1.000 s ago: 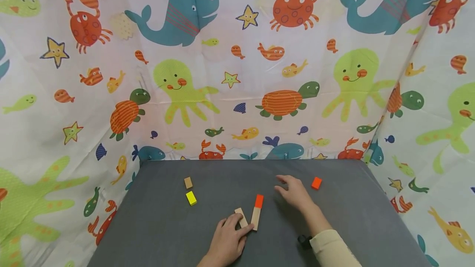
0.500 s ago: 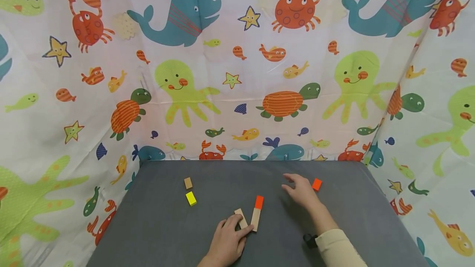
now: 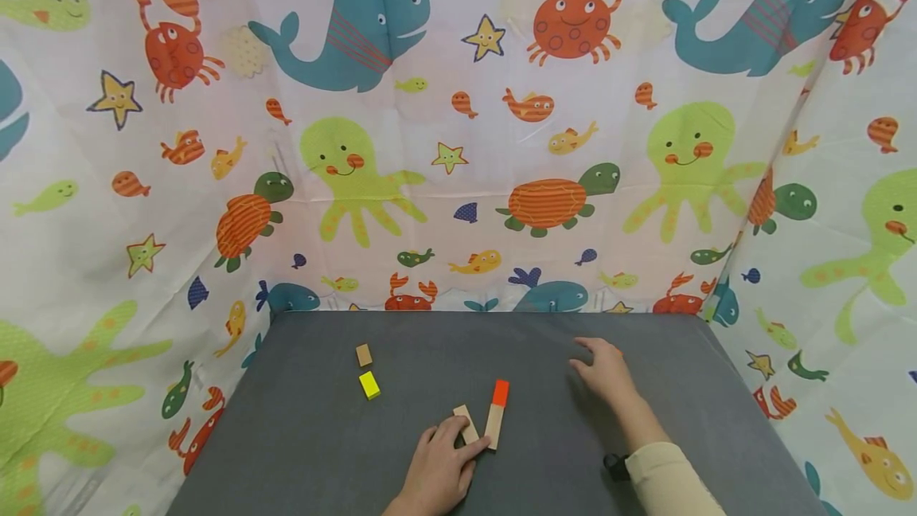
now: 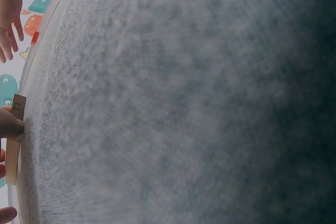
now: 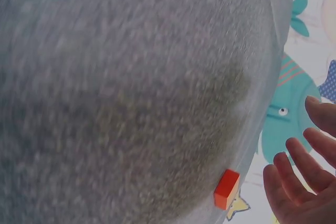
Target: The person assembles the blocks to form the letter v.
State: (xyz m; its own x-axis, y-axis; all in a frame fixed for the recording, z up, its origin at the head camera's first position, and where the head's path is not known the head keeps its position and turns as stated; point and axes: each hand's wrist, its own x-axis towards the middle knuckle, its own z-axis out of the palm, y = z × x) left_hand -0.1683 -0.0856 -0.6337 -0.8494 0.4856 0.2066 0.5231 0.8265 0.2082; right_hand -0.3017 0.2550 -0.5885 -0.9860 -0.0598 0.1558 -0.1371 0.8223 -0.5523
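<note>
Left hand (image 3: 438, 472) rests low on the grey felt tabletop (image 3: 301, 436), fingertips pinching the short plain wood block (image 3: 466, 424) and touching the long plain block (image 3: 493, 425) beside it, likely steadying the pair so they lie side by side; orange block (image 3: 501, 392) sits butted against the far end of the long one, in line with it; right hand (image 3: 609, 373) is out over the mat to the right, fingers loosely spread and holding nothing, palm over a small orange cube (image 5: 227, 188) which the head view hides but the right wrist view shows just beside the fingers (image 5: 294, 174), apart from them, not gripped; a small tan block (image 3: 364, 354) and a yellow block (image 3: 368, 385) lie near each other well to the left, untouched; cream sleeve (image 3: 669, 480) on the right arm; surface is dark grey, slightly fuzzy; sea-creature printed cloth (image 3: 458, 126) hangs behind and on both sides.
</note>
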